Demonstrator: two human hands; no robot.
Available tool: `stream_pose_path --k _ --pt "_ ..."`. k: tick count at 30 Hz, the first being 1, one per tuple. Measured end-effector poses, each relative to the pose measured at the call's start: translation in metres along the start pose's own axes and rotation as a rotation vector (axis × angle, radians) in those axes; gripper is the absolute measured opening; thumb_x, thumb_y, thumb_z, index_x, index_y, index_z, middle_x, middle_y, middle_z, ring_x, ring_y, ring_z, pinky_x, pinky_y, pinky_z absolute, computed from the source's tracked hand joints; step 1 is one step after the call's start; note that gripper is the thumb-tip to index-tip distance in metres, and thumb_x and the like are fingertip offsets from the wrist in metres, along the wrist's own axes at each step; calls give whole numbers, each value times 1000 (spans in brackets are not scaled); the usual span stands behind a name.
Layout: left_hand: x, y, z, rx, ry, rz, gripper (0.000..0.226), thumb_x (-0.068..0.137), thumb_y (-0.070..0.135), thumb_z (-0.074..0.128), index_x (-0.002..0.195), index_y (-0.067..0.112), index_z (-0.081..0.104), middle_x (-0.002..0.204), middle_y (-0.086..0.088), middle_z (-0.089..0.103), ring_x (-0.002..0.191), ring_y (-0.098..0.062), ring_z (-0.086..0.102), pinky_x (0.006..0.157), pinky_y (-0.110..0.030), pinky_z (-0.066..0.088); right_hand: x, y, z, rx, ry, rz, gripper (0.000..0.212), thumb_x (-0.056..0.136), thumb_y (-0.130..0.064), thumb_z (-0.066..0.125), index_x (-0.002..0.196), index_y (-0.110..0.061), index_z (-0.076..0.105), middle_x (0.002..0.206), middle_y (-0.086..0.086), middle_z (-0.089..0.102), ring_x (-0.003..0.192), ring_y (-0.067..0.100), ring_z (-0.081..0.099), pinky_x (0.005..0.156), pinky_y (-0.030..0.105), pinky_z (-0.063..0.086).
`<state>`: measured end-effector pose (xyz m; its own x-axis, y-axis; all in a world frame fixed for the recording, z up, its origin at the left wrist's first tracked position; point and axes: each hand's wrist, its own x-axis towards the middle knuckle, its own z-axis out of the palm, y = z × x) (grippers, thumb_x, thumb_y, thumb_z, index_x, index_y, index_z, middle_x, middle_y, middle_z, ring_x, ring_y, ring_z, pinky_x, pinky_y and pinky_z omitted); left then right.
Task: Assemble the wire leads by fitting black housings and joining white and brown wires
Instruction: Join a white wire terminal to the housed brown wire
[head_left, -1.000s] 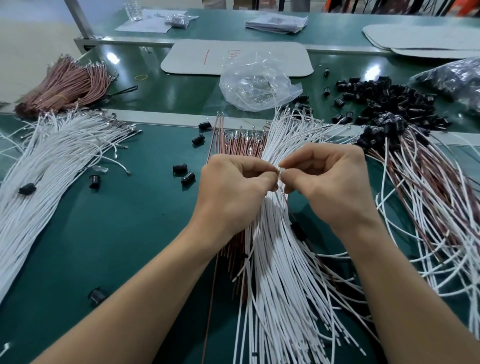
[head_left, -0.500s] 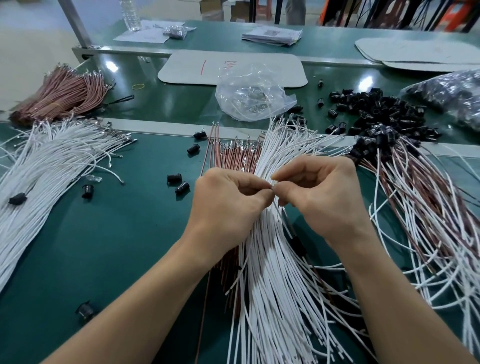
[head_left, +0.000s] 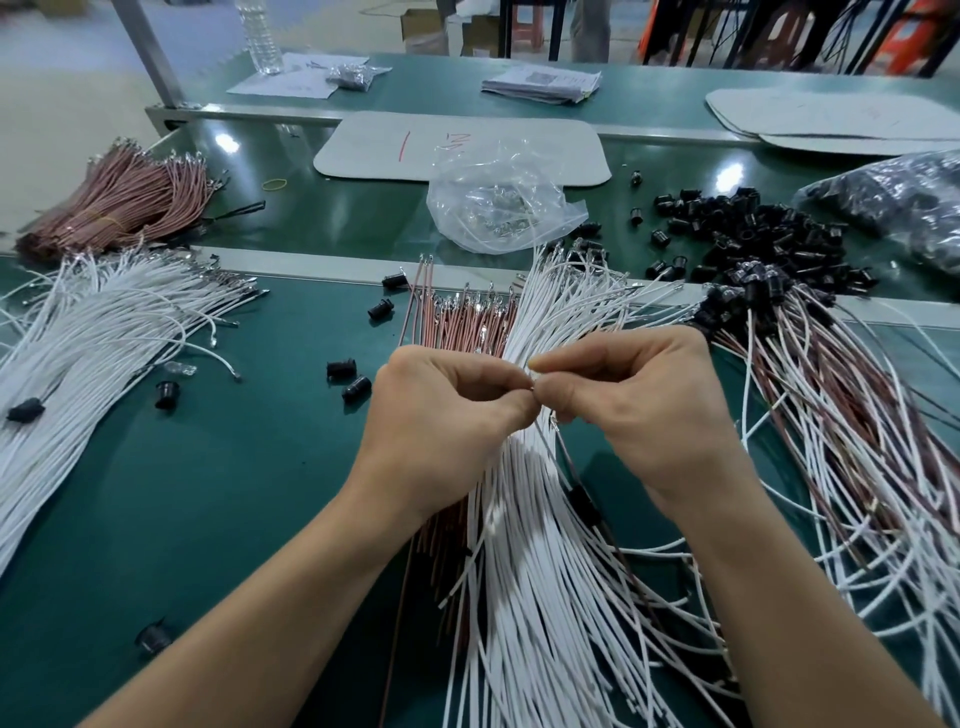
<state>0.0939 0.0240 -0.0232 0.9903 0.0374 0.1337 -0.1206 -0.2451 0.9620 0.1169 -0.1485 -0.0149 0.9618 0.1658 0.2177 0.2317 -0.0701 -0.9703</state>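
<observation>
Your left hand (head_left: 441, 415) and right hand (head_left: 639, 410) meet fingertip to fingertip, pinching one wire lead (head_left: 566, 462) above the middle white wires (head_left: 524, 545), with its black housing (head_left: 582, 501) threaded just below. By my reading you are midway. Finished leads (head_left: 857, 441) heap uncountably at right, while two white and two brown bundles (head_left: 457, 317) and about seven loose housings (head_left: 356, 387) wait.
</observation>
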Motion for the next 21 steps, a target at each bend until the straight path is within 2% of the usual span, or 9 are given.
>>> stream_pose_path --k 2,4,7,10,12,14,18,21 --pt "1 1 1 -10 -4 -30 8 72 25 83 79 29 84 72 2 78 72 -18 78 79 -46 65 0 0 0 16 -26 34 21 75 -3 85 84 -22 84 74 5 78 65 18 72 65 25 59" --pt "3 1 1 -31 15 -49 8 69 25 83 76 30 83 70 1 78 69 -18 76 75 -40 64 0 2 -1 9 40 97 17 76 -9 85 85 -24 84 74 4 78 62 14 71 63 22 56" --pt "6 0 0 -69 59 -91 9 67 23 84 72 30 82 67 0 77 62 -14 73 67 -28 60 2 5 -7 -313 162 225 5 83 -29 83 78 -28 81 65 -1 73 51 8 61 59 31 53" --pt "5 0 -1 -55 56 -110 18 75 13 86 72 30 82 66 -1 76 58 -13 70 64 -27 61 -1 0 -7 -587 10 289 18 81 -47 79 73 -31 78 62 -10 72 50 -1 59 54 18 48" --pt "5 0 0 -37 58 -120 23 77 7 85 72 30 82 65 -1 76 57 -13 70 62 -26 60 -2 -6 -4 -657 -51 308 13 76 -44 84 71 -34 78 63 -17 71 60 -3 66 58 16 52" --pt "5 0 1 -29 60 -132 23 77 6 84 72 28 82 65 -2 76 56 -14 70 61 -28 61 -3 -7 -2 -727 -60 339 16 70 -38 90 68 -31 76 62 -20 70 61 -3 66 64 20 54" --pt "6 -1 2 -26 62 -147 22 78 6 84 73 28 82 65 -1 76 56 -13 69 60 -29 61 -3 -7 0 -775 -27 390 17 71 -35 90 66 -29 75 59 -18 69 59 -1 65 60 20 52" --pt "5 0 3 -28 53 -152 21 78 7 84 73 28 82 66 -1 76 56 -12 70 61 -29 61 -4 -8 -2 -721 -28 407 13 75 -27 84 67 -34 77 59 -15 70 54 1 64 55 20 51"
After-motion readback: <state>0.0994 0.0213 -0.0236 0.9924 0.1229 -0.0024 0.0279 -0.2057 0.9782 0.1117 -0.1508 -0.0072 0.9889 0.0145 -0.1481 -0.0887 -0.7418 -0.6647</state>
